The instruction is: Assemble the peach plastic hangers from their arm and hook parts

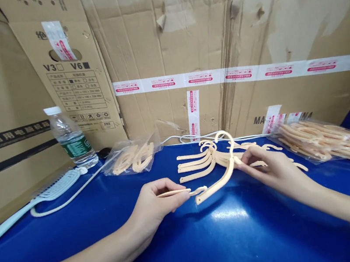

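Observation:
In my right hand (272, 168), thumb and fingers pinch a beige plastic folding hanger (219, 182) near the joint below its hook. One arm of the hanger slopes down to the left, and its other arm is mostly behind my fingers. My left hand (152, 205) grips a thin beige hanger piece (174, 192) between thumb and forefinger. Its curved tip lies close to the low end of the hanger; whether the two touch I cannot tell. Behind them, several beige hangers (196, 163) lie side by side on the blue table (186, 244), hooks toward the back.
A clear bag of hanger parts (134, 157) lies at back left, a fuller bag (322, 138) at back right. At left are a water bottle (75, 140), a pale blue hairbrush (54, 190) and a white cable (67, 205). Cardboard (162, 53) walls the table's back.

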The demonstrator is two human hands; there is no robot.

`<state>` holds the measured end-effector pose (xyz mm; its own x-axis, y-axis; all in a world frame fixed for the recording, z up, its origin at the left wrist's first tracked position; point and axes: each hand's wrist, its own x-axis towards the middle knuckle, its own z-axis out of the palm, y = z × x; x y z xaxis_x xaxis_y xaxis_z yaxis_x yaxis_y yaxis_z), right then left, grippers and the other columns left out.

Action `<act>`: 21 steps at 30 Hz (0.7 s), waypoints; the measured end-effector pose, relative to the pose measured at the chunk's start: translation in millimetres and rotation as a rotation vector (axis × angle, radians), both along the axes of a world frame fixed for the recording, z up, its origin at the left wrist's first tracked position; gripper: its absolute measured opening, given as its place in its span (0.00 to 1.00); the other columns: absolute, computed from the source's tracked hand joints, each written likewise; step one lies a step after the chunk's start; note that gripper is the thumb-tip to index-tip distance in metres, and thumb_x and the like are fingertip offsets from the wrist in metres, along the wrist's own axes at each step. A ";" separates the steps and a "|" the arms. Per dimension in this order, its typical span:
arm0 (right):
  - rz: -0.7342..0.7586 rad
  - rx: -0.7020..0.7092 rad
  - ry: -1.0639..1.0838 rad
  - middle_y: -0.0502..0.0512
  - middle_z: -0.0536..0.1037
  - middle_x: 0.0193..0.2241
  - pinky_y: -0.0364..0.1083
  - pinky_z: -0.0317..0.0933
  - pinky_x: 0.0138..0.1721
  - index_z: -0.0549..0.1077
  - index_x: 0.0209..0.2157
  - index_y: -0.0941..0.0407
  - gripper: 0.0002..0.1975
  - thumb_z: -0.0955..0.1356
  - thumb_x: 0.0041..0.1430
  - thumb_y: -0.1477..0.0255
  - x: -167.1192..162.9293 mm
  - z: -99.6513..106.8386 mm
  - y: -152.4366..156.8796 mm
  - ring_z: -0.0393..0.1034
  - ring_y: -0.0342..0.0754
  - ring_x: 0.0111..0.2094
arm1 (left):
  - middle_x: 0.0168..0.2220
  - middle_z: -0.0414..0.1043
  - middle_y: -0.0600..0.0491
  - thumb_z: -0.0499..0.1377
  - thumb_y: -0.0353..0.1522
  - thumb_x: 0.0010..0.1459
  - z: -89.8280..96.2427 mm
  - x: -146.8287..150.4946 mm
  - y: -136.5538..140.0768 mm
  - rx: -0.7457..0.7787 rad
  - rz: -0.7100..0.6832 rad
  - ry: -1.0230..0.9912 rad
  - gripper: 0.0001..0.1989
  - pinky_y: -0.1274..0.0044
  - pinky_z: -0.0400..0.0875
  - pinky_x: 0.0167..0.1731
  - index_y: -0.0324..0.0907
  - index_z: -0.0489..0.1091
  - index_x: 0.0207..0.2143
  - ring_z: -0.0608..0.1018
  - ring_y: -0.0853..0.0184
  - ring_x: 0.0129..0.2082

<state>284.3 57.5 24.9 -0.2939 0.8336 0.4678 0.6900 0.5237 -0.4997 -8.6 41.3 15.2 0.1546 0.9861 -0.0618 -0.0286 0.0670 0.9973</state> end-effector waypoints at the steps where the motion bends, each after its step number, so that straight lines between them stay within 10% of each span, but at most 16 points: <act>1: -0.001 0.001 0.039 0.54 0.75 0.30 0.48 0.70 0.34 0.68 0.32 0.54 0.13 0.64 0.65 0.59 1.5 1.0 -3.3 0.72 0.50 0.32 | 0.19 0.72 0.57 0.73 0.34 0.40 -0.2 -0.5 0.1 0.010 -0.005 0.027 0.11 0.82 0.56 0.20 0.39 0.74 0.21 0.66 0.75 0.18; 10: 0.026 -0.010 0.134 0.55 0.77 0.35 0.47 0.71 0.36 0.71 0.39 0.54 0.13 0.68 0.61 0.59 15.6 -5.4 -6.8 0.75 0.51 0.36 | 0.41 0.78 0.51 0.72 0.30 0.44 8.8 -3.3 -4.4 -0.010 -0.123 -0.149 0.14 0.75 0.72 0.42 0.39 0.67 0.22 0.80 0.63 0.43; 21: 0.011 -0.016 0.175 0.52 0.78 0.31 0.43 0.72 0.31 0.72 0.36 0.52 0.10 0.68 0.61 0.61 7.6 -5.7 -18.3 0.75 0.50 0.32 | 0.31 0.79 0.49 0.72 0.36 0.44 9.4 -4.4 -0.5 0.037 0.058 -0.099 0.11 0.82 0.63 0.23 0.38 0.79 0.28 0.74 0.70 0.28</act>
<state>291.8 39.2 19.3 -0.2184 0.8385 0.4992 0.5862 0.5217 -0.6199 -13.0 40.8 24.6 0.1005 0.9949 -0.0123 -0.1300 0.0253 0.9912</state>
